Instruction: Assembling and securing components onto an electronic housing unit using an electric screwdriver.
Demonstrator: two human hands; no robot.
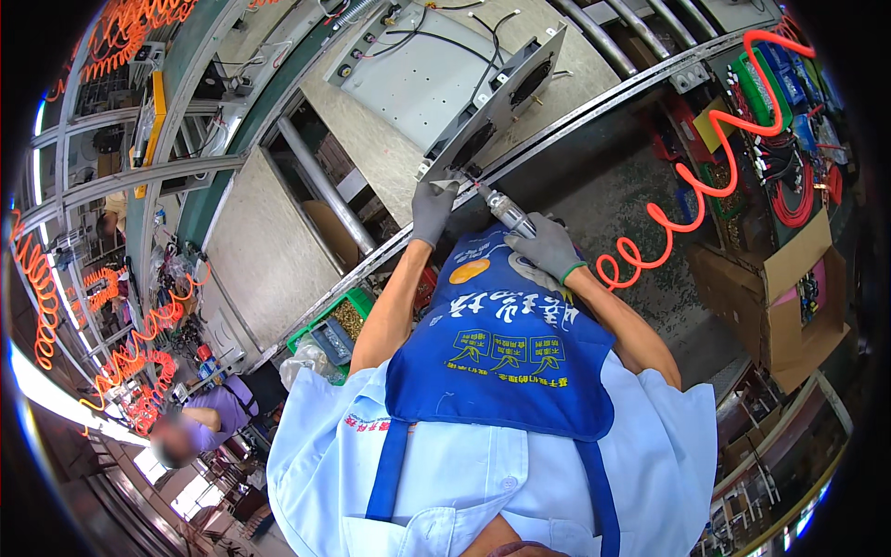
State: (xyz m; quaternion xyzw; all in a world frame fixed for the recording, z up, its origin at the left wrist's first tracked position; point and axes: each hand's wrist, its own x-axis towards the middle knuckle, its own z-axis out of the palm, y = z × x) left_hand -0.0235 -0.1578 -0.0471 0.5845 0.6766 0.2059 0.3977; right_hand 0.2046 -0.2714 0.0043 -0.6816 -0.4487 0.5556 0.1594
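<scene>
My right hand, in a grey glove, is wrapped round a silver pneumatic screwdriver. The tool's tip points up and left, at the near lower edge of a grey metal panel with round fan openings. My left hand, also gloved in grey, is closed at the panel's near corner and appears to grip it; its fingertips are partly hidden. Behind the panel, which stands up on edge, lies a flat grey metal chassis plate with black cables.
Metal rollers and a rail run along the bench. An orange coiled hose hangs at right, near a cardboard box and bundled wires. A green bin of small fasteners sits left of me. Another person is at far left.
</scene>
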